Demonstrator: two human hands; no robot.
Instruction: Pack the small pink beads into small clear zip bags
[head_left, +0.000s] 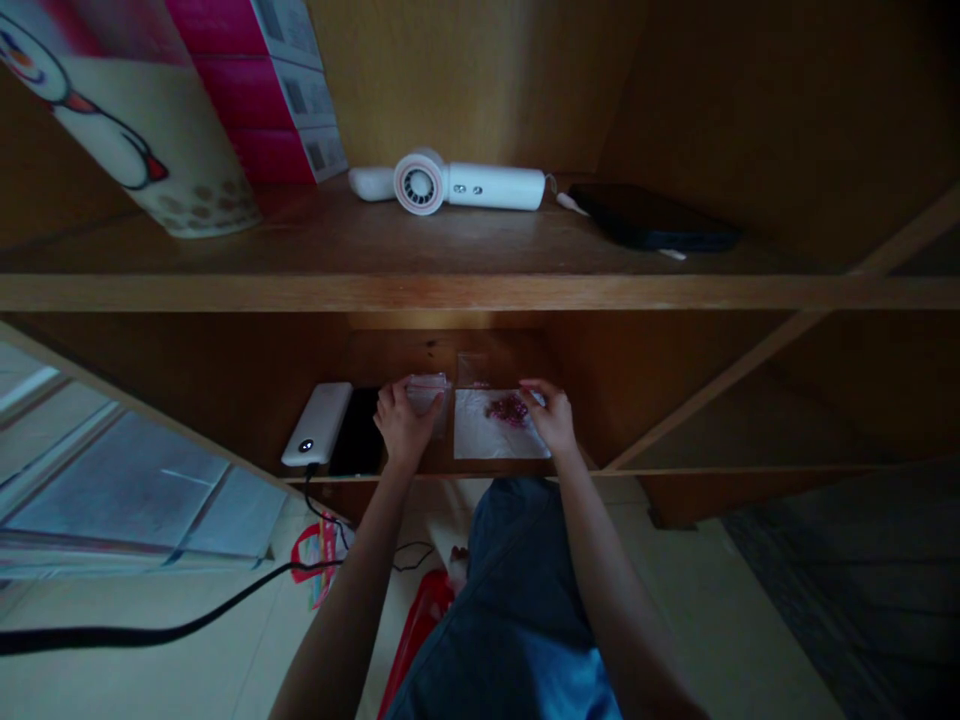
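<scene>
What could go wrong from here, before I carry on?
1. A bump from the right hand could scatter the small reddish pieces off the white sheet.
2. The black cable hangs over the front of the lower shelf; snagging it might pull the white power bank down.

The upper shelf (480, 293) roofs the white sheet (480, 435), leaving a way in through the open front.

This looks like a room in a home: a wooden shelf unit (480, 292) holds everyday personal things, among them a cartoon-printed drink cup (172, 150), a handheld fan (495, 187) and a white power bank (321, 422), and pale floor tiles (217, 675) show beneath it
</scene>
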